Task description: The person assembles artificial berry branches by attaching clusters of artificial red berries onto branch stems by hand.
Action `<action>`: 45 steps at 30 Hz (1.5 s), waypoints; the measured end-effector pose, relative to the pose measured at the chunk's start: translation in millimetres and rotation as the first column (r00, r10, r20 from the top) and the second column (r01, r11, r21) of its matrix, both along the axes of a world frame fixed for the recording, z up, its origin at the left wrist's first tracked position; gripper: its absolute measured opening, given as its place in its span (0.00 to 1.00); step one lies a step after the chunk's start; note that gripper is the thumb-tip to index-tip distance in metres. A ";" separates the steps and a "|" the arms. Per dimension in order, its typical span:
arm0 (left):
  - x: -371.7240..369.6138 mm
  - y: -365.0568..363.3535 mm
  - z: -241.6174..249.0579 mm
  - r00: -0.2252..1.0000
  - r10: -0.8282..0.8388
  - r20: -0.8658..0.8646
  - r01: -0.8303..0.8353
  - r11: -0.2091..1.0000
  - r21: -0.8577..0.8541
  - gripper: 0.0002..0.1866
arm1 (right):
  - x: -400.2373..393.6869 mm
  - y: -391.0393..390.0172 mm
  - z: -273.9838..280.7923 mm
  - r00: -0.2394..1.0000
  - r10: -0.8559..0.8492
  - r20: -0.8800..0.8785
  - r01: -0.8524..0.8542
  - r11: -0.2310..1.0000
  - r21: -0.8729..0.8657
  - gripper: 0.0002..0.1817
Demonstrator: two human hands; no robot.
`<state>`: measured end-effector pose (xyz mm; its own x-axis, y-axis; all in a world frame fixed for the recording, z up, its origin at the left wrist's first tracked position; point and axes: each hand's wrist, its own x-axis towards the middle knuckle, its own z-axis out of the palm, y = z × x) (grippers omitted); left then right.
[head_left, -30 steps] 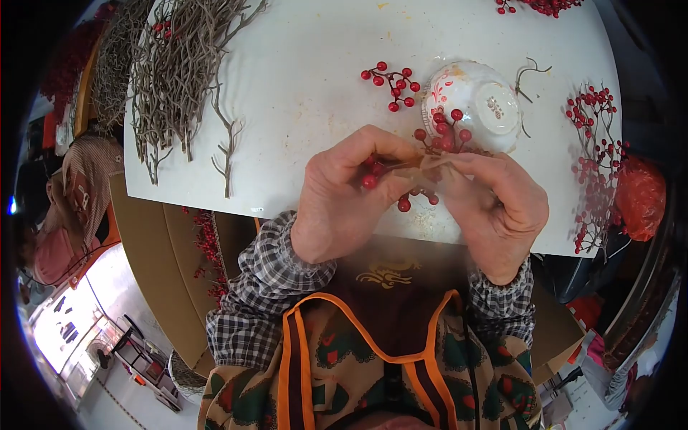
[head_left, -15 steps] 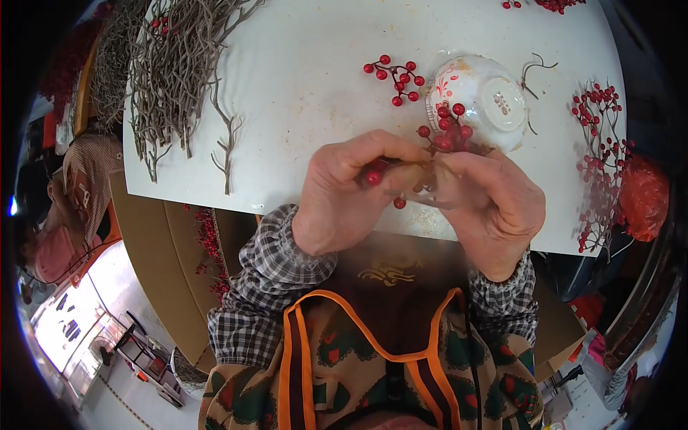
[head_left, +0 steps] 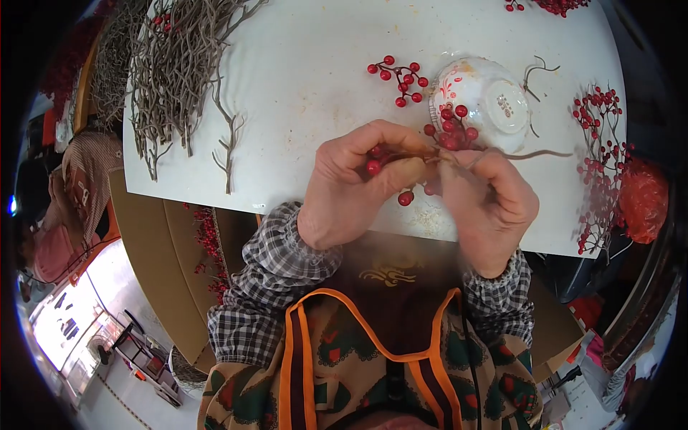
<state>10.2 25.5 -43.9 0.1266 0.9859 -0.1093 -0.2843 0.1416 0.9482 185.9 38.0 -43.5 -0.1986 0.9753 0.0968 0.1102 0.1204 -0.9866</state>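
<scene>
Both hands meet above the front of the white table. My left hand pinches a berry sprig, its red berries showing around the fingers. From the other side, my right hand pinches the same sprig's stem close to the left fingertips. A thin brown strand sticks out to the right past my right hand. Just behind the fingers sits an upturned white bowl with red decoration. A loose sprig of red berries lies left of the bowl. The exact join between the fingertips is hidden.
Bare grey-brown branches are heaped at the table's left. Berry branches lie along the right edge, beside a red plastic bag. An open cardboard box stands below the table edge. Another person is at far left.
The brown strand now extends rightward from my right hand, where it did not show before. My right hand has turned slightly and shifted a little left and down. Both hands remain together on the sprig.
</scene>
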 end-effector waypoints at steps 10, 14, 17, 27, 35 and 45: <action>-2.8 1.9 -0.3 0.999 -0.035 0.001 0.035 0.999 -0.010 0.08 | -3.2 0.1 -2.5 0.999 -0.051 0.015 0.050 0.997 0.059 0.09; -1.8 1.7 -3.4 0.999 -0.025 0.044 0.025 1.000 0.004 0.07 | -2.6 -0.3 -5.6 0.999 -0.050 0.003 0.049 0.995 0.089 0.08; -1.4 1.6 -2.7 1.000 -0.020 0.003 0.020 1.000 -0.012 0.07 | -6.2 -0.6 -5.4 0.998 -0.057 -0.012 0.058 0.988 0.147 0.09; -0.9 1.8 -5.7 0.999 -0.024 0.032 0.023 0.999 0.026 0.08 | -4.2 -0.2 -7.3 0.996 -0.083 0.021 0.078 0.981 0.178 0.09; -1.2 2.2 -2.2 0.999 -0.020 -0.033 0.017 0.996 -0.086 0.09 | -3.0 3.3 -8.1 0.985 -0.098 0.143 0.053 0.955 0.293 0.10; 3.0 -0.1 -3.4 0.988 0.016 -0.150 -0.015 1.000 0.009 0.08 | -1.8 8.5 -6.7 0.963 -0.106 0.247 -0.023 0.883 0.469 0.14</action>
